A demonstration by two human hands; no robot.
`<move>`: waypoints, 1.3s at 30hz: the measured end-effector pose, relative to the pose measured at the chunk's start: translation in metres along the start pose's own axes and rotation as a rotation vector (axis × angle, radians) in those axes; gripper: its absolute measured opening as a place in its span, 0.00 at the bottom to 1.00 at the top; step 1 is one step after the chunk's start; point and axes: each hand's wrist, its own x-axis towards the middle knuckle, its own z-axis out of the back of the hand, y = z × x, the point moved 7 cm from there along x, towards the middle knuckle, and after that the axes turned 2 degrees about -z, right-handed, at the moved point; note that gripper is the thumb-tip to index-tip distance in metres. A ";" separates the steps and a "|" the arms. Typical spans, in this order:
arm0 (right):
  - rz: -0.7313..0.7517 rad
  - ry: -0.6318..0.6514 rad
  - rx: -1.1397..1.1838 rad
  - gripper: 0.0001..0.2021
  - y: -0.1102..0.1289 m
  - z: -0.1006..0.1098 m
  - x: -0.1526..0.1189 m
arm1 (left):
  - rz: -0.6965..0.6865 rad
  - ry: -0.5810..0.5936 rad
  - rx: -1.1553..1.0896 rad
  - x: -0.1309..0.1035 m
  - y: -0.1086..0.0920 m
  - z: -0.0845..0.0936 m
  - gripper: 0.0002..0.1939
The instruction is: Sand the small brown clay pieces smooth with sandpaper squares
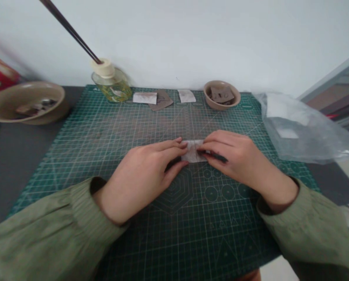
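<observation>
A small white piece of paper [192, 153] with a faint line across it lies on the green cutting mat [104, 128]. My left hand [148, 171] holds its left end down, fingers at the upper edge and thumb at the lower one. Pinched in my right hand [234, 154] is a short dark stick [219, 157], whose exact kind I cannot make out. That hand's fingertips touch the right part of the paper, and they hide its right end.
Along the wall stand a reed diffuser bottle [113, 84], two white paper pieces, a brown-grey cut piece [162, 100] and a small bowl [209, 102] of similar pieces. A larger bowl [53, 113] is at left, a clear plastic bag [303, 146] at right.
</observation>
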 end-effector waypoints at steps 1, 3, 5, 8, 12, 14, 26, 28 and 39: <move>0.005 0.008 -0.017 0.06 0.001 -0.001 0.000 | 0.002 -0.001 0.000 0.000 0.000 0.000 0.17; 0.014 0.007 -0.045 0.06 0.003 -0.001 0.000 | 0.006 0.002 -0.002 0.000 0.000 -0.001 0.17; 0.022 0.000 -0.060 0.06 0.004 -0.001 0.000 | 0.002 -0.001 -0.001 -0.001 0.000 -0.002 0.17; 0.016 0.011 -0.041 0.07 0.004 -0.003 0.001 | -0.002 -0.003 -0.001 -0.002 0.001 -0.002 0.17; 0.012 0.005 -0.014 0.07 0.004 -0.002 0.002 | -0.017 -0.005 -0.013 -0.003 0.002 -0.001 0.17; 0.016 0.004 0.009 0.07 0.004 -0.002 0.003 | -0.017 -0.008 -0.011 -0.002 0.002 -0.001 0.18; -0.025 -0.006 0.105 0.07 -0.003 -0.004 0.005 | 0.002 0.019 -0.001 -0.001 0.004 -0.002 0.18; -0.021 -0.005 0.105 0.07 -0.003 -0.005 0.005 | -0.003 0.015 -0.003 -0.001 0.003 -0.002 0.17; -0.035 -0.008 0.131 0.08 -0.006 -0.005 0.004 | -0.013 0.003 -0.020 -0.001 0.001 0.000 0.17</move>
